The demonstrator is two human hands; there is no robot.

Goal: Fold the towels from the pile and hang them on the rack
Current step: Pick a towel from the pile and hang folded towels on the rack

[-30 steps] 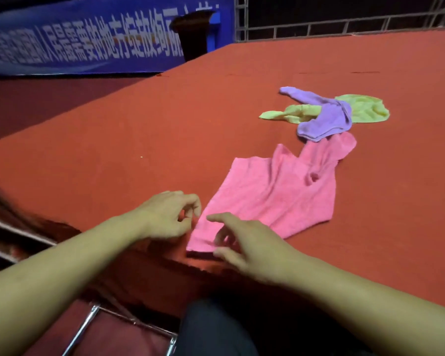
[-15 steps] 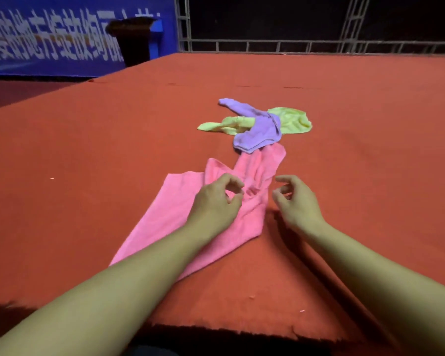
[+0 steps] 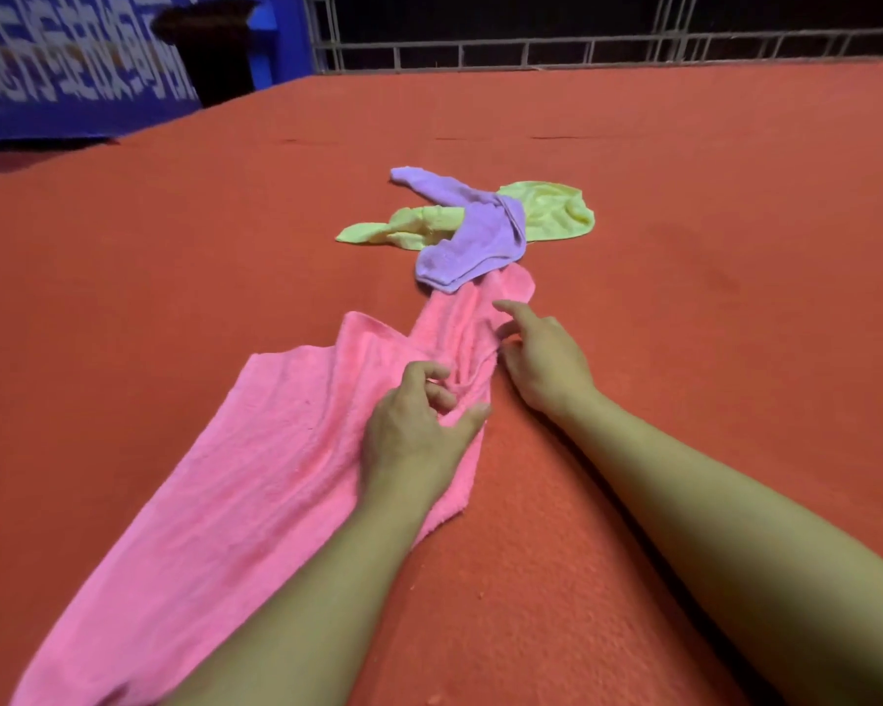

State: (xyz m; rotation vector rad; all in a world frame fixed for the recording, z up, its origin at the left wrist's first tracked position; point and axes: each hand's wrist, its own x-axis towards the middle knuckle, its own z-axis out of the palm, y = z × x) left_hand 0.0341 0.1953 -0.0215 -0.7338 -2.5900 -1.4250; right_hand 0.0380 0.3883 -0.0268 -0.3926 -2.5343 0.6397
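Note:
A pink towel lies stretched out and wrinkled on the red table, running from the near left edge toward the middle. Its far corner sits under a purple towel, which lies crumpled across a yellow-green towel. My left hand rests on the pink towel's right side, fingers curled and pinching a crease of the cloth. My right hand is just right of it, index finger stretched out, fingertips touching the bunched far part of the pink towel. No rack is in view.
The red cloth-covered table reaches far to the back and right. Behind it stand a metal railing, a blue banner with white writing and a dark stand at the back left.
The view has swung from the table's near edge toward the towels. Both hands have moved forward along the pink towel, the left now gathering a crease, the right touching its far part.

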